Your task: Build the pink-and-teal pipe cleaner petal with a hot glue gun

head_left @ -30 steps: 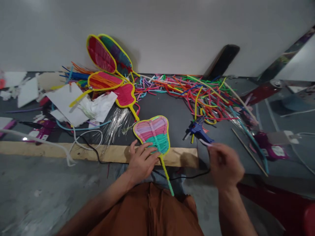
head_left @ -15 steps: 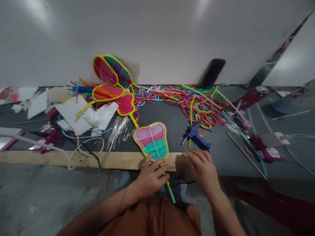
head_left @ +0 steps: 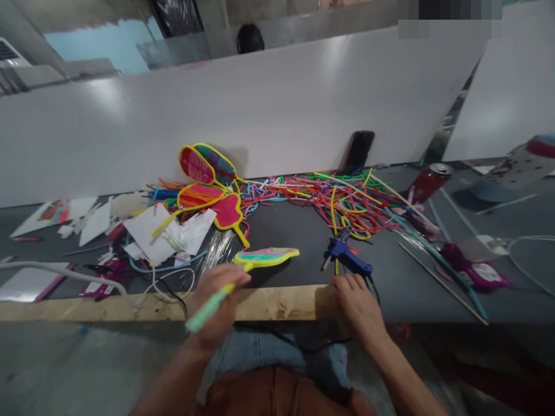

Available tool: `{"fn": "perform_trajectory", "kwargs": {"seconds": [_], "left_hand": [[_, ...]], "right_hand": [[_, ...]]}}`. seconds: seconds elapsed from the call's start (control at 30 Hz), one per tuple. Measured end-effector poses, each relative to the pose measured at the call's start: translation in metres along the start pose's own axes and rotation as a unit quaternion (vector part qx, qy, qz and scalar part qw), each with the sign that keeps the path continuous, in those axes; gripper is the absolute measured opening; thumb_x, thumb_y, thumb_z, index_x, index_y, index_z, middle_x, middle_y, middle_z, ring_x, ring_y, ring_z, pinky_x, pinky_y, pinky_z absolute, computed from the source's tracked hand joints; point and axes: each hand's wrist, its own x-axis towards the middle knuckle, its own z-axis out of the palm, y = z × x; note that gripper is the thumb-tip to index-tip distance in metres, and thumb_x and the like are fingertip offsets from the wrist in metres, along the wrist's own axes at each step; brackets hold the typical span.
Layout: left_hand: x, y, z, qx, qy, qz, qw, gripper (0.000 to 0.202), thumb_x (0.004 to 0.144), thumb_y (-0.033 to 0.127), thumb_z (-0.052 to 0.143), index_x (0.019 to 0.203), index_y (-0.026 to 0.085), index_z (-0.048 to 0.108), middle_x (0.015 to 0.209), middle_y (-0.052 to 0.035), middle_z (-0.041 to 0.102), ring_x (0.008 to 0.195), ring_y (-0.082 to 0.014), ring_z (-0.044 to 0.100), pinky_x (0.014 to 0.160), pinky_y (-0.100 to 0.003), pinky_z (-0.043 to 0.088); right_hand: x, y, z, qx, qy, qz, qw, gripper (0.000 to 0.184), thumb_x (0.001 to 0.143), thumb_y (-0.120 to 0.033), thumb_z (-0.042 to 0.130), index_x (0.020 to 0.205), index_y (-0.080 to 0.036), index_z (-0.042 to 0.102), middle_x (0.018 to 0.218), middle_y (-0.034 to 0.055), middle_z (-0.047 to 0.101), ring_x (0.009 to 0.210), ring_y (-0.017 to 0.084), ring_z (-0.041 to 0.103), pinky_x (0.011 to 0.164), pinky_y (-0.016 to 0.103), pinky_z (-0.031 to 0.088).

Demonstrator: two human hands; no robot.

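My left hand (head_left: 217,309) is closed round the green handle of a woven fan (head_left: 266,256) with a yellow rim and pink and teal bands. The fan is lifted off the table and tilted almost flat, seen edge-on. My right hand (head_left: 356,306) rests with fingers spread on the front edge of the table, just below a blue glue gun (head_left: 346,257); it holds nothing.
Several finished fans (head_left: 203,185) and white paper scraps (head_left: 150,231) lie at the left. A heap of coloured tubes (head_left: 347,199) spreads behind the glue gun. A red can (head_left: 427,182), a dark phone (head_left: 358,151), thin sticks and cables lie around. A white partition stands behind.
My left hand has picked the fan up by its handle and tipped it flat. My right hand has settled on the table edge. The view has tilted upward.
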Motion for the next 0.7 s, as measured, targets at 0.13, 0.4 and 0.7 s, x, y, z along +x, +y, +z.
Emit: {"fn": "perform_trajectory", "kwargs": {"seconds": [0.13,0.4,0.7], "left_hand": [[0.038,-0.016,-0.004,-0.227,0.229,-0.245,0.914,0.022,0.075,0.036,0.072,0.080,0.017,0.062,0.069,0.0032,0.066,0.053,-0.0080,0.061,0.059,-0.022,0.055],[0.015,-0.039,0.028,-0.451,0.243,-0.509,0.691,0.009,0.079,0.012,0.067,0.072,0.014,0.062,0.069,0.0023,0.069,0.064,-0.0049,0.066,0.066,-0.012,0.056],[-0.063,-0.022,-0.015,-0.375,-0.085,-0.690,0.613,0.029,0.073,0.018,0.074,0.101,0.014,0.067,0.091,-0.0089,0.073,0.069,-0.0137,0.070,0.047,-0.014,0.052]], "right_hand": [[0.004,0.032,-0.017,0.032,0.122,0.113,0.985,0.016,0.089,-0.023,0.042,0.080,-0.021,0.056,0.074,0.0071,0.060,0.074,0.023,0.053,0.066,0.033,0.042],[-0.007,0.083,-0.041,0.088,0.198,0.273,0.937,0.033,0.082,-0.047,0.044,0.091,-0.018,0.056,0.095,0.0130,0.065,0.071,0.023,0.060,0.067,0.037,0.045],[-0.024,0.088,-0.062,0.075,0.114,0.393,0.909,0.051,0.073,-0.073,0.042,0.070,-0.024,0.058,0.061,0.0083,0.063,0.056,0.025,0.060,0.054,0.035,0.039]]}}
